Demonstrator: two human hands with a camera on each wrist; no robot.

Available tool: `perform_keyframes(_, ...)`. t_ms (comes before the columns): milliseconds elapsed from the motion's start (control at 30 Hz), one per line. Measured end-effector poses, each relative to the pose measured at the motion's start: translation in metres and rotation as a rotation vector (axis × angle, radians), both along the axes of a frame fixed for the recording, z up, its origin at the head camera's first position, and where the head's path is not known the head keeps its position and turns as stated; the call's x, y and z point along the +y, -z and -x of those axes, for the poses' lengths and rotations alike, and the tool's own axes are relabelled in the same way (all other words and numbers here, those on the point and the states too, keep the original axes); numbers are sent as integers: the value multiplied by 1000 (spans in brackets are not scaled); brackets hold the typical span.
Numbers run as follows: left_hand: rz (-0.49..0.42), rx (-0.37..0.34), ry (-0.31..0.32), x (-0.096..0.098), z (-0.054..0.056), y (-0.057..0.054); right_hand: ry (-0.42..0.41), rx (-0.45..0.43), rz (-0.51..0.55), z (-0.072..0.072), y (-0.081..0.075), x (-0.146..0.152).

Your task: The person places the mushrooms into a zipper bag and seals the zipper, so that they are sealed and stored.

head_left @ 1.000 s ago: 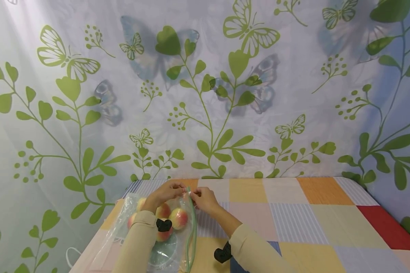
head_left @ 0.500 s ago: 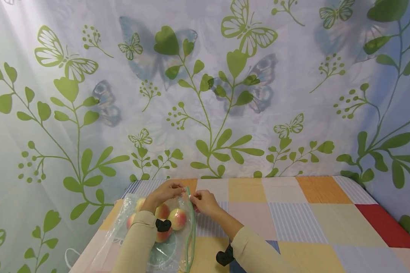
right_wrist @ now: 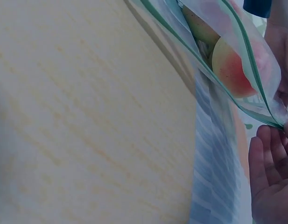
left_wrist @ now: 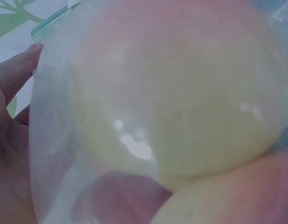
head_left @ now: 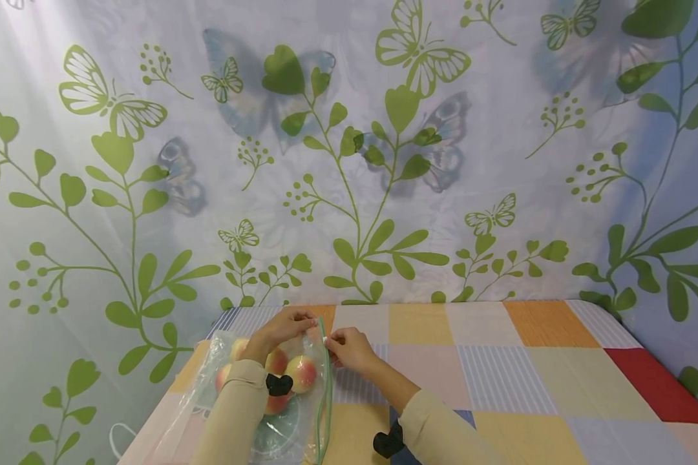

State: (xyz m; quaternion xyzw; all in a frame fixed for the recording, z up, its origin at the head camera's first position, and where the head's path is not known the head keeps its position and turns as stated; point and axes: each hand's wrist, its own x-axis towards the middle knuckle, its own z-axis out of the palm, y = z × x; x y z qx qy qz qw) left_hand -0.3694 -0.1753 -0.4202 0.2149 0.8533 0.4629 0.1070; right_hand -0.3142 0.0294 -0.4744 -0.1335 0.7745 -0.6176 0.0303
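A clear zip bag (head_left: 305, 413) with several peaches (head_left: 301, 373) in it lies at the near left of the table. Its green zip strip (head_left: 321, 420) runs along the right side. My left hand (head_left: 282, 327) pinches the far corner of that strip. Close beside it, my right hand (head_left: 349, 352) pinches a small white zip slider (head_left: 326, 340). In the right wrist view, the two green strips spread apart from my right fingers, leaving the mouth gaping with peaches (right_wrist: 235, 67) behind. A peach (left_wrist: 181, 93) under the film fills most of the left wrist view.
A patchwork cloth (head_left: 419, 374) covers the table, reaching a leaf-and-butterfly curtain (head_left: 349, 161) at the back. A pale round shape (head_left: 276, 429) shows through the bag. A white cord (head_left: 116, 439) hangs off the left edge.
My right hand has slid a little toward me along the green strip with the white slider. The left hand keeps its place at the corner.
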Motion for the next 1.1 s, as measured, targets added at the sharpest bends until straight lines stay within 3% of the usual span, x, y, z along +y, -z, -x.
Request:
perform_keyframes(800,29,33,-8,1,3,3,-28,15,-40,-12,3,2)
perform_keyframes(1100,33,35,-18,2,1,1,-33,49,-105,-14,6,4)
